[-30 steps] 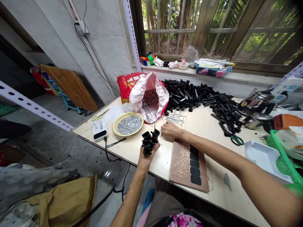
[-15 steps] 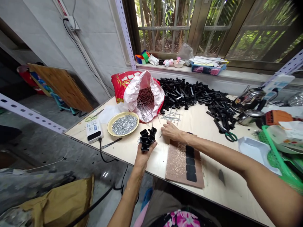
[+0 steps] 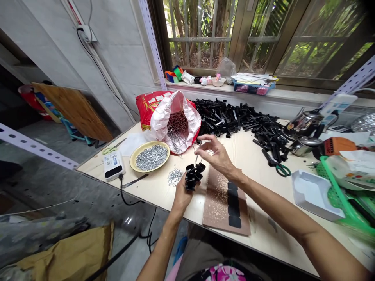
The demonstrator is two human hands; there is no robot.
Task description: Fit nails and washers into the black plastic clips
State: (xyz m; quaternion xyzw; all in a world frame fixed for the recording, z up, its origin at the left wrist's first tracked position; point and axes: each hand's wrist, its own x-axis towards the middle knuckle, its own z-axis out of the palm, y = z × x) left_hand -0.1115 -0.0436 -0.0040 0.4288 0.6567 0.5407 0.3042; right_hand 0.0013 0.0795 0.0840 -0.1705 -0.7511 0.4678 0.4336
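Note:
My left hand [image 3: 182, 193] is closed round a bunch of black plastic clips [image 3: 193, 175], held upright over the near edge of the wooden table [image 3: 260, 187]. Just above them my right hand [image 3: 216, 155] pinches a thin metal nail [image 3: 197, 154] that points down into the clips. A small heap of silver bits [image 3: 175, 176] lies on the table to the left of the clips. More loose nails [image 3: 205, 150] lie behind my right hand. A brown board with black pads [image 3: 225, 199] lies under my right forearm.
A yellow plate of silver bits [image 3: 150, 155], a red and white bag of nails [image 3: 175, 121] and a big pile of black plastic parts [image 3: 243, 121] stand behind. A power bank [image 3: 113, 165] with cable, green scissors [image 3: 278, 166], a white tray [image 3: 315, 190], kettles [image 3: 303, 125] and a green basket [image 3: 348, 187] are around.
My right hand has lifted off the table with a nail and come over the clips. My left hand has moved the clips a little right. The camera has shifted slightly.

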